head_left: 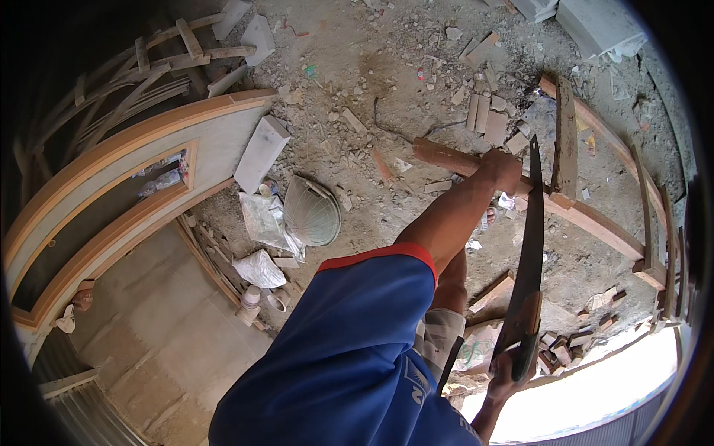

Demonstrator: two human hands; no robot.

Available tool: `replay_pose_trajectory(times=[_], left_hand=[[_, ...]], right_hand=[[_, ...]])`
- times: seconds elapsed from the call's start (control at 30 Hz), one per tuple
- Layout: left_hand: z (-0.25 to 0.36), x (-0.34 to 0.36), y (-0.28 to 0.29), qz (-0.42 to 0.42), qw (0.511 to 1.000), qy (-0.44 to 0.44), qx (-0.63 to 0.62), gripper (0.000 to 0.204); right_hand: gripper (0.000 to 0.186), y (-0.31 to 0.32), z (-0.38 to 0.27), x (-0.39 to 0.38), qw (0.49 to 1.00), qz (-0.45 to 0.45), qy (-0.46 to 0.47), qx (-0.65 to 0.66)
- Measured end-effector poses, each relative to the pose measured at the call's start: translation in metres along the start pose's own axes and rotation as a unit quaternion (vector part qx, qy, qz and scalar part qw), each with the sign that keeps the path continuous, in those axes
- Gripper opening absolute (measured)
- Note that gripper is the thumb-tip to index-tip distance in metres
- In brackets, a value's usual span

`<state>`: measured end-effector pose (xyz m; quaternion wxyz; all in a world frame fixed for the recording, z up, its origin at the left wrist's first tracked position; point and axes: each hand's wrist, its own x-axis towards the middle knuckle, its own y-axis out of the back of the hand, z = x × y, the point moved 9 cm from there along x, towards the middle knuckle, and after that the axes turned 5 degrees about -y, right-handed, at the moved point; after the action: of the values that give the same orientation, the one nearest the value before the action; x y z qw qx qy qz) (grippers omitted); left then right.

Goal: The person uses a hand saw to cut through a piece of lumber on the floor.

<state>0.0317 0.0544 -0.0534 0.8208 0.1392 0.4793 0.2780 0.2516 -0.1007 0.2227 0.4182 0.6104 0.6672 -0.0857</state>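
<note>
My right hand (510, 370) is wrapped round the handle of a handsaw (528, 245). The saw's long dark blade points away from me, its tip near the far end of the crosswise timber. That timber, a reddish-brown wooden beam (599, 227), passes under the blade; whether the teeth touch it I cannot tell. Just left of the blade, my left hand (503, 169) is closed on the beam. Another wooden post (564, 137) meets the beam right of the saw. My blue sleeve and bent leg fill the lower middle.
Rubble and wood offcuts cover the ground. To the left lie a conical hat (312, 212), a white sack (259, 269) and a pale block (262, 152), beside an orange-trimmed frame (134, 175). Long timbers (613, 134) stand at the right, with broken bricks (561, 348) below.
</note>
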Motion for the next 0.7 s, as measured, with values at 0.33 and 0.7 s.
replay_pose_trajectory(times=[0.33, 0.7], left_hand=[[-0.018, 0.006, -0.009, 0.022, 1.0, -0.012, 0.013, 0.042], [0.021, 0.017, -0.001, -0.023, 1.0, -0.009, 0.012, 0.037]], right_hand=[[0.047, -0.057, -0.006, 0.08, 1.0, 0.006, -0.006, 0.02], [0.051, -0.065, -0.002, 0.137, 0.992, 0.039, 0.123, -0.004]])
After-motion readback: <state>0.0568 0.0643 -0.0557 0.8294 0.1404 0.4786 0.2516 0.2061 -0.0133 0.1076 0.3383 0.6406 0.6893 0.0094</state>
